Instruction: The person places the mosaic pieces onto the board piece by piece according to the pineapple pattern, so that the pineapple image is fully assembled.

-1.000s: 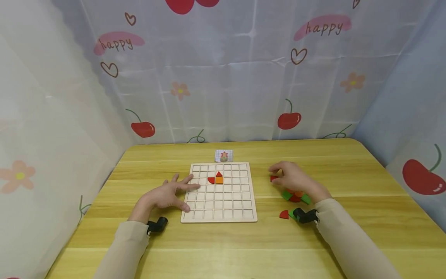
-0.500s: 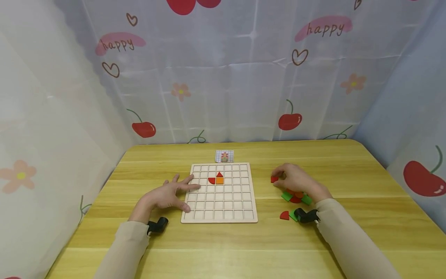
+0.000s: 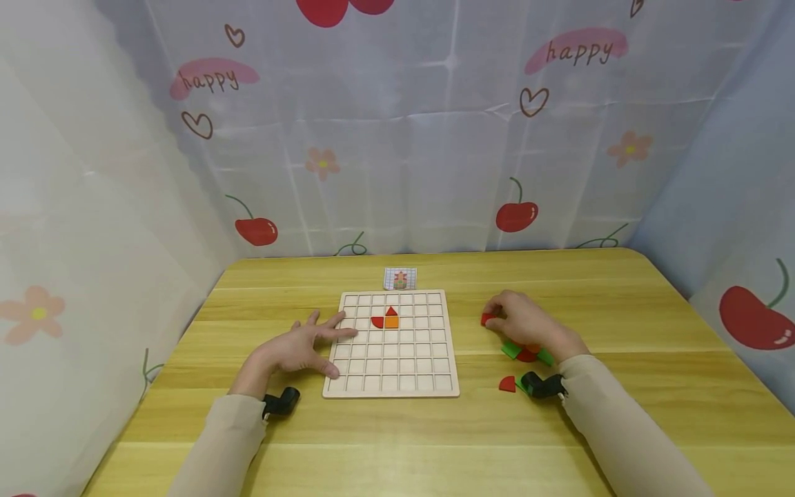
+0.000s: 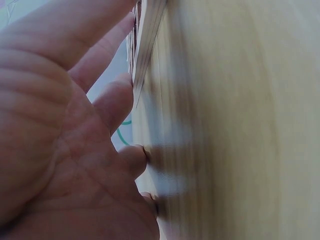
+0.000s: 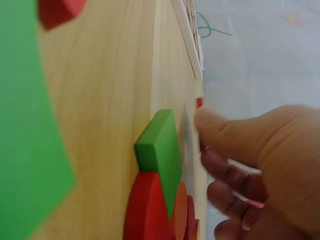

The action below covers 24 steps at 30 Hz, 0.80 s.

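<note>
My left hand (image 3: 298, 347) lies with fingers spread across the left edge of the pale wooden grid board (image 3: 406, 366). On the board's upper part sit a red triangle (image 3: 390, 311), an orange square (image 3: 391, 322) under it, and a red quarter circle (image 3: 377, 322) left of the square. To the board's right, my right hand (image 3: 526, 322) pinches a red piece (image 3: 486, 319) between thumb and fingers, low over the table. Its shape is mostly covered by the fingers. In the right wrist view a red edge (image 5: 200, 102) of it shows past the thumb (image 5: 212, 127).
A small picture card (image 3: 389, 276) lies just behind the board. Green blocks (image 3: 511, 351) and red pieces (image 3: 526, 355) are heaped under the right wrist. Nearer the front are a loose red quarter circle (image 3: 507, 384) and a green piece (image 3: 521, 385). A printed curtain (image 3: 397, 172) hangs behind the table.
My right thumb and fingers have closed in on the red piece, and the hand has shifted very slightly. The left hand and the pieces on the board stay in place.
</note>
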Tool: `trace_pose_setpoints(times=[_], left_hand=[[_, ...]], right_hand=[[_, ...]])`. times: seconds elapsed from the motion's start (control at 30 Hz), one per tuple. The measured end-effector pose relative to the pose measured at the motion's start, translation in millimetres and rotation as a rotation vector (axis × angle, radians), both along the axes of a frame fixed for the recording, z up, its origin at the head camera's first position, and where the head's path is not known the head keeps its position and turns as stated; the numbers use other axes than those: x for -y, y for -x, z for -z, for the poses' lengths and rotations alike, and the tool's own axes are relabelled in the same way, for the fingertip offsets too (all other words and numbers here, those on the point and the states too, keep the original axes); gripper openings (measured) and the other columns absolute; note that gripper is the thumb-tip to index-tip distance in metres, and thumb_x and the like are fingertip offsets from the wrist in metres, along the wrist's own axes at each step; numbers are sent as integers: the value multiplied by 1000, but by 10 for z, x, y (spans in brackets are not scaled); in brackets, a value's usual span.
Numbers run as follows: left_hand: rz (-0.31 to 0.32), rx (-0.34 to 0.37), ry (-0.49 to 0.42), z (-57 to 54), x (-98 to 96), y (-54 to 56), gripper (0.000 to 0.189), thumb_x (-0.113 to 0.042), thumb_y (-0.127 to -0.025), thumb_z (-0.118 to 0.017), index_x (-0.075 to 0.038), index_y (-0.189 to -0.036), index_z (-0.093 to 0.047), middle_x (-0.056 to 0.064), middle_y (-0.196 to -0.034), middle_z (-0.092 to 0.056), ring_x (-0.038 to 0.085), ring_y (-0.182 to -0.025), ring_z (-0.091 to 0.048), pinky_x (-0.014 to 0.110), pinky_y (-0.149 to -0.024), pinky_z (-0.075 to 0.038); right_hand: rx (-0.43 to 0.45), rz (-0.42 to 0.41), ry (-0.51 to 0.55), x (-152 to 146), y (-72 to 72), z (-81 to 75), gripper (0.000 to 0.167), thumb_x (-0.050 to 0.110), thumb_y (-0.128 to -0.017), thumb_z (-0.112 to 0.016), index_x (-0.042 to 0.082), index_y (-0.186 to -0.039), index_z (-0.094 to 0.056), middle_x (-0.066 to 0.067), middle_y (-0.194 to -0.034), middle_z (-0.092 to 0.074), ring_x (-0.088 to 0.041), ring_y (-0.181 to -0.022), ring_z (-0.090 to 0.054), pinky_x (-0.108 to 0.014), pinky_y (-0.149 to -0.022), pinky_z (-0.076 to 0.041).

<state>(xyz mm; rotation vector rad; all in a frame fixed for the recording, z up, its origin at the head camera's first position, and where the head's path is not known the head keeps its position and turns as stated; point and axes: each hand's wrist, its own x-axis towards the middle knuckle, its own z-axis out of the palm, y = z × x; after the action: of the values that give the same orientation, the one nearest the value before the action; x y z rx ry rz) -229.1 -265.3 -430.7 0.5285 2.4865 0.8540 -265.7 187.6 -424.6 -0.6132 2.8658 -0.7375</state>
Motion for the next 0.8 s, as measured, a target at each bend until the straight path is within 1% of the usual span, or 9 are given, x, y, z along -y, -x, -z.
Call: trace_pose_setpoints(times=[0.17, 0.3, 0.47, 0.6, 0.8], left_hand=[[1, -2, -3, -3, 3, -6, 78, -38, -79, -86, -36, -150, -54, -2, -175, -14, 46, -157, 19, 77, -117, 14], [-8, 5, 2, -12, 5, -7, 78, -39, -79, -86, -37, -150, -54, -2, -175, -13, 45, -158, 18, 77, -117, 14], [-13, 5, 2, -19, 0, -7, 77, -38, -79, -86, -38, -149, -54, -3, -175, -14, 45, -158, 18, 77, -116, 14], [-12, 1, -3, -21, -4, -6, 76, -36, -79, -86, -37, -149, -55, -2, -175, -14, 45, -157, 18, 78, -116, 14], [-13, -4, 0, -3, -5, -9, 77, -37, -78, -87, -38, -149, -55, -2, -174, -15, 46, -158, 17, 78, -116, 13]], right_hand=[[-28, -9, 7, 75, -3, -58, 8, 16, -98, -71, 11, -104, -74, -6, -105, -70, -20, -92, -61, -40, -86, -54], [-24, -21, 16, 210, 23, -136, 8, 18, -99, -71, 13, -105, -73, -4, -106, -71, -20, -94, -61, -39, -85, -53], [-21, -41, 19, 418, 73, -195, 10, 19, -99, -71, 14, -106, -73, -3, -106, -72, -21, -98, -63, -40, -89, -53], [-18, -61, 25, 602, 97, -193, 11, 19, -99, -71, 12, -108, -72, -2, -105, -72, -21, -100, -63, -42, -93, -53], [21, -58, 35, 923, 86, -175, 12, 18, -99, -70, 11, -109, -72, -3, -104, -70, -23, -101, -60, -41, -95, -52]])
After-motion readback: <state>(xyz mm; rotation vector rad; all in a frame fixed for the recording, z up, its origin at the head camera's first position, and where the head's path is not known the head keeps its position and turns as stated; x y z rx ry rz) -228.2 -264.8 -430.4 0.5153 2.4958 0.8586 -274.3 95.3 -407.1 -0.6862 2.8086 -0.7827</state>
